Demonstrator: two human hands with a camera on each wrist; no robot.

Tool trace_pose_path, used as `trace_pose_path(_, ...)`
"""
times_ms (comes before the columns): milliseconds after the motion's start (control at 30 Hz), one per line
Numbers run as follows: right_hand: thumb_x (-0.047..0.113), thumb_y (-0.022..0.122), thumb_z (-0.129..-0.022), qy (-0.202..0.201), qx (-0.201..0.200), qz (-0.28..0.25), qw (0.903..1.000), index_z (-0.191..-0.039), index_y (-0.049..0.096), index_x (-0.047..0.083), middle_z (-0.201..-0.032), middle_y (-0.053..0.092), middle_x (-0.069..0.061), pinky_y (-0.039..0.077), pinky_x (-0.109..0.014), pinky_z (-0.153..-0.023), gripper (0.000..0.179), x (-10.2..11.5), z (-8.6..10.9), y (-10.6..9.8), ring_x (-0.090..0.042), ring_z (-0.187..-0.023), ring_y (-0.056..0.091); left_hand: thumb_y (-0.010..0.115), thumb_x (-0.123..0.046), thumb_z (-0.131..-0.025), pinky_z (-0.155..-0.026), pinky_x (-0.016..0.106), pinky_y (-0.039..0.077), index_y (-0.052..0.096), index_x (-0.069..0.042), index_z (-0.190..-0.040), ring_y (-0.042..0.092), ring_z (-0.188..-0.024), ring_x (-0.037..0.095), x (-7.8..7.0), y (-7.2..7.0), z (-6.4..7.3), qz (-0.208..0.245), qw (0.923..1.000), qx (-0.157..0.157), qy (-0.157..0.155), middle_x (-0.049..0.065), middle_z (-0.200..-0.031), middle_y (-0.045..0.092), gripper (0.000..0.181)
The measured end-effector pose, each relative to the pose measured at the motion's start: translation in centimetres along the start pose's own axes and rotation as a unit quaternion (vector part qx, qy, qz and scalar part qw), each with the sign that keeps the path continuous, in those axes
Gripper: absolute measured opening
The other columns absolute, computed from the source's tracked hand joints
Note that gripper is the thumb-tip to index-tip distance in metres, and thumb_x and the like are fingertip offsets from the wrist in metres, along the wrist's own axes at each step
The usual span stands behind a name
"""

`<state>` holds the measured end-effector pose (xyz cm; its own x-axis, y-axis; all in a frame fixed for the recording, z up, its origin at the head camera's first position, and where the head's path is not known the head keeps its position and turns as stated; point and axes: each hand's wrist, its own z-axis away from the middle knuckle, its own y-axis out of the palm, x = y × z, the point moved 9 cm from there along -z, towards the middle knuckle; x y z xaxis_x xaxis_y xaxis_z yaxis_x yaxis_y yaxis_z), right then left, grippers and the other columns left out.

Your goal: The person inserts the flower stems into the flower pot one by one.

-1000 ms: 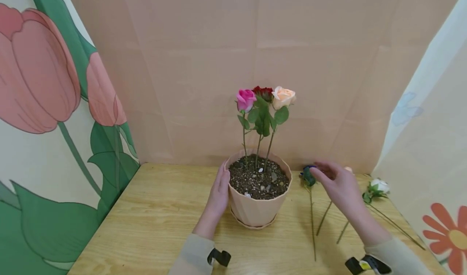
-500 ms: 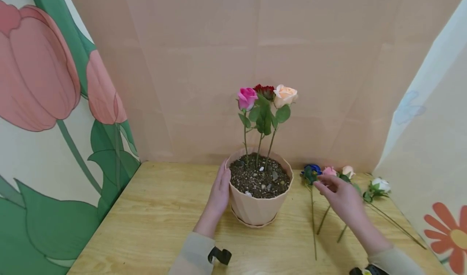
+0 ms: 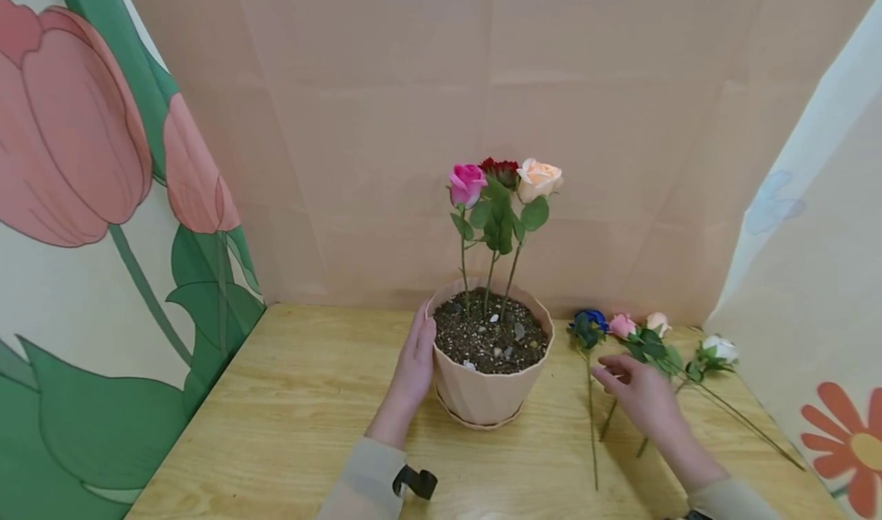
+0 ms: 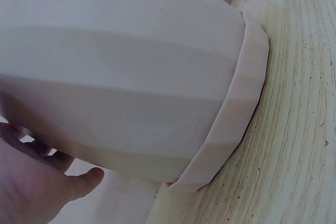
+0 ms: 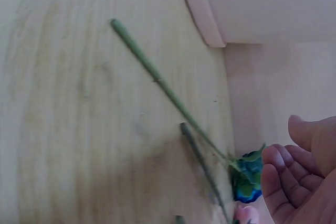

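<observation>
— Why rest the left hand (image 3: 413,365) with fingers fairly straight against the flowerpot (image 3: 482,395)?
— Probably to steady it, with magenta rose (image 3: 467,185), peach rose (image 3: 539,180) and dark-red flower (image 3: 501,170) upright in soil (image 3: 475,348).
— And the right hand (image 3: 644,396)?
— Holding nothing, with fingers loosely bent and thumb apart, near the blue rose (image 3: 589,328), lying right of the flowerpot on the table (image 3: 310,397).
— Anything in the way?
— Perhaps leaves (image 3: 648,345) crowded by the pink rose (image 3: 622,325) and cream rose (image 3: 658,323), with 2 stems (image 3: 608,422) half hidden beneath the hand; farther right, a white rose (image 3: 719,348).

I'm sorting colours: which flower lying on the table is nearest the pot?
The blue rose, leftmost; the pink rose, pale rose and white rose lie farther right.
</observation>
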<state>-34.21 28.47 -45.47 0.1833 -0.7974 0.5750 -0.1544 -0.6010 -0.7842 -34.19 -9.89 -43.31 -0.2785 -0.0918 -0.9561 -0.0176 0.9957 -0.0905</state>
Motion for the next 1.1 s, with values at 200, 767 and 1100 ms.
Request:
trace_pose_path(200,0.029,0.078,-0.106,0.002,0.003,-0.002,1.0,-0.13,0.075,-0.003,-0.104,0.081,-0.01,0.061,-0.041,-0.077,0.04,-0.8,0.2,1.0,-0.027,-0.091,0.076,0.028,-0.039,-0.123,-0.134,0.061,0.017,0.027,-0.023,-0.177,0.022,-0.166,0.035,0.0,0.1,0.0,0.001,1.0,0.003,-0.006,0.007,-0.181,0.028,0.056)
trace_pose_path(767,0.032,0.079,-0.105,0.026,0.028,0.01,0.9992,-0.129,0.075,-0.006,-0.099,0.079,-0.004,0.057,-0.038,-0.073,0.045,-2.9,0.2,2.8,-0.02,-0.087,0.072,0.028,-0.04,-0.123,-0.133,0.064,0.017,0.027,-0.027,-0.177,0.022,-0.166,0.037,0.0,0.0,0.0,-0.003,0.9999,0.001,-0.014,0.007,-0.181,0.027,0.056)
trace_pose_path(1100,0.032,0.082,-0.102,0.025,0.019,0.024,0.9992,-0.125,0.078,-0.005,-0.102,0.081,-0.009,0.059,-0.05,-0.08,0.044,-3.5,0.2,3.4,-0.029,-0.092,0.075,0.026,-0.04,-0.123,-0.133,0.064,0.017,0.027,-0.028,-0.177,0.022,-0.166,0.036,0.2,0.0,-0.1,-0.001,0.9999,0.002,-0.014,0.006,-0.181,0.027,0.056)
